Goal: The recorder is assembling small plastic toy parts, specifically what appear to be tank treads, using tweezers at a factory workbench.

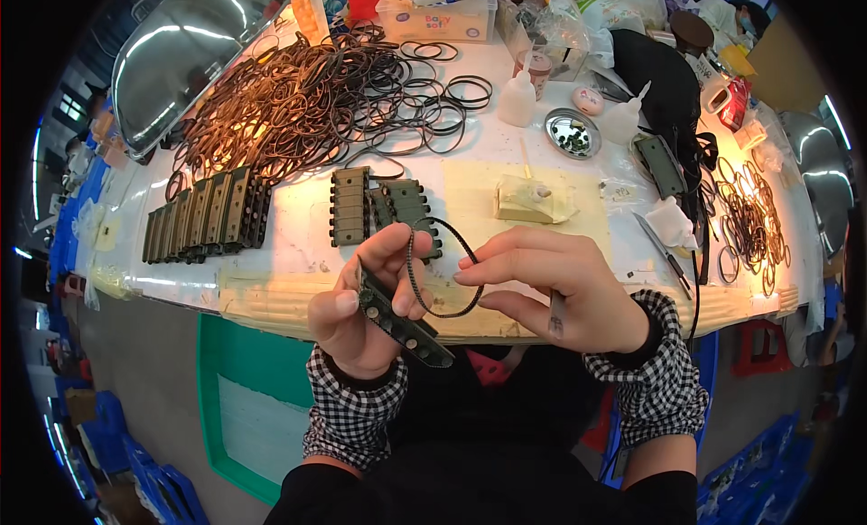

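My left hand (361, 299) holds a long dark green piece (406, 331) with a row of round studs along its side. It is tilted down to the right, over the table's front edge. A thin black ribbed loop (416, 276) stands up from the left fingers. The fingertips of my right hand (551, 285) are at the loop's right side, pinching it. Something small and greyish (556, 314) shows against the right palm; I cannot make out what. Behind my left hand stand several similar green pieces (350, 204), and a longer row of them (203, 218) is to the left.
A big tangled heap of dark loops (316, 100) covers the back left; a smaller pile (754, 218) lies right. White squeeze bottles (517, 100), a round metal dish (572, 133), a yellowish wrapped block (533, 201) and a knife-like tool (662, 252) are around. A green bin (209, 380) stands below.
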Demonstrator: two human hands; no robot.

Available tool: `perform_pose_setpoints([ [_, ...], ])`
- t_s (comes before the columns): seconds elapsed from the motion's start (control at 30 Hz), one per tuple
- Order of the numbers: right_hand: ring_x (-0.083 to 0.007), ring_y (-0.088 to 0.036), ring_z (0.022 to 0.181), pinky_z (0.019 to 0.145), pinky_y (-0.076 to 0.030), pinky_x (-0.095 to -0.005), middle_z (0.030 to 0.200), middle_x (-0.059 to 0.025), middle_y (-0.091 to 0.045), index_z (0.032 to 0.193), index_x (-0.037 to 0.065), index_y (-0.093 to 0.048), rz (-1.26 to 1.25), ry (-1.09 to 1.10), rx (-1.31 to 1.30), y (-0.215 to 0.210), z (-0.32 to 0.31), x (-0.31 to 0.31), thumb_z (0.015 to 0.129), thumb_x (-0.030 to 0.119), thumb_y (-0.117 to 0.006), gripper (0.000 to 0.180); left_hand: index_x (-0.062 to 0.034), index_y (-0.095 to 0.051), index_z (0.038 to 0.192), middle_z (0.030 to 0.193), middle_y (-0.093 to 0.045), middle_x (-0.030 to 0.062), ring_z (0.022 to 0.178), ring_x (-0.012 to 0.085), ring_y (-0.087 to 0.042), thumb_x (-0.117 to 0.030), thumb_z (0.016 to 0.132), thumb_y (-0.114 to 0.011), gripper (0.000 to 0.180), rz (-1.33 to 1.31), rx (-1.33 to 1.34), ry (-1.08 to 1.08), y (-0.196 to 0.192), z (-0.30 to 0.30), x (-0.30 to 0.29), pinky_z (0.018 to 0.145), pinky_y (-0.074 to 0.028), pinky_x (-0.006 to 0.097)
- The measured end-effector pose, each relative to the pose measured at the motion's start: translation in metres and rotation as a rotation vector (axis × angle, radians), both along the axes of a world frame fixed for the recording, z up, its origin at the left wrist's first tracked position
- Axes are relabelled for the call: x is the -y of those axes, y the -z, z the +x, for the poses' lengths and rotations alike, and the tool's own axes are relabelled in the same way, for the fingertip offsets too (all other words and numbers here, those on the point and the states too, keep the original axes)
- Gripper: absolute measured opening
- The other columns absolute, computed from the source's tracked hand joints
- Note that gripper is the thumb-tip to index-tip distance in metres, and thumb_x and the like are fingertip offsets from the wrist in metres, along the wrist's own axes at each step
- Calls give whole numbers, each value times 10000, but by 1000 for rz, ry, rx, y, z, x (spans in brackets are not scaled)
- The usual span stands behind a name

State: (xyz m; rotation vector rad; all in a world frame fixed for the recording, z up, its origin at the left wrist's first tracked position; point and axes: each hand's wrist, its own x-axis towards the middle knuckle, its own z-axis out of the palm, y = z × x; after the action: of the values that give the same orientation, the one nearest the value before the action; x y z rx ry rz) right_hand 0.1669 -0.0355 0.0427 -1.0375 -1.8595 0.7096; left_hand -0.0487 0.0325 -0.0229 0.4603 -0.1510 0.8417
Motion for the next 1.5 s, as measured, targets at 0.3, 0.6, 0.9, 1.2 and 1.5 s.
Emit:
perform_pose_setpoints([
  [0.3, -102, -513, 604, 546, -421, -246, 990, -50, -585, 934, 84, -711, 270, 265, 257, -24, 0, 0, 731, -22, -756, 233, 14, -399, 1423, 1427, -459, 156, 843, 144, -518, -214, 809, -591, 682, -242, 10, 77, -1, 1, 0, 796, -441, 296],
  [0.6, -52, -479, 714, 676, -371, -190, 902, -27, -575, 992, -43, -603, 35, 484, -308, -64, -12, 8, 893, 3, -593, 109, -26, -496, 1283, 1022, -479, 51, 882, 189, -485, -183, 835, -593, 486, -152, -226, 42, -5, 7, 6, 818, -469, 338],
  [0.9, -28, -542, 727, 661, -421, -166, 910, -25, -645, 1014, -38, -621, -69, 443, -723, -20, -7, 23, 885, 29, -656, 149, 15, -494, 1281, 1025, -562, 77, 890, 207, -524, -151, 841, -580, 478, -261, -155, 114, -9, 11, 7, 872, -459, 373],
  [1.2, -27, -543, 728, 665, -414, -164, 899, -15, -639, 1012, -38, -622, -81, 483, -710, -14, -4, 29, 890, 46, -664, 153, 0, -494, 1289, 1017, -558, 77, 881, 206, -512, -157, 841, -578, 482, -255, -83, 170, -2, 17, 7, 885, -453, 389],
  [1.5, -45, -540, 724, 650, -412, -184, 942, -60, -676, 1026, -32, -638, -238, 458, -837, 5, -7, 26, 908, 71, -655, 157, 27, -288, 1461, 1442, -418, 212, 1330, 324, -424, -211, 922, -397, 599, -361, -262, 122, -22, 19, 16, 1093, -329, 620],
])
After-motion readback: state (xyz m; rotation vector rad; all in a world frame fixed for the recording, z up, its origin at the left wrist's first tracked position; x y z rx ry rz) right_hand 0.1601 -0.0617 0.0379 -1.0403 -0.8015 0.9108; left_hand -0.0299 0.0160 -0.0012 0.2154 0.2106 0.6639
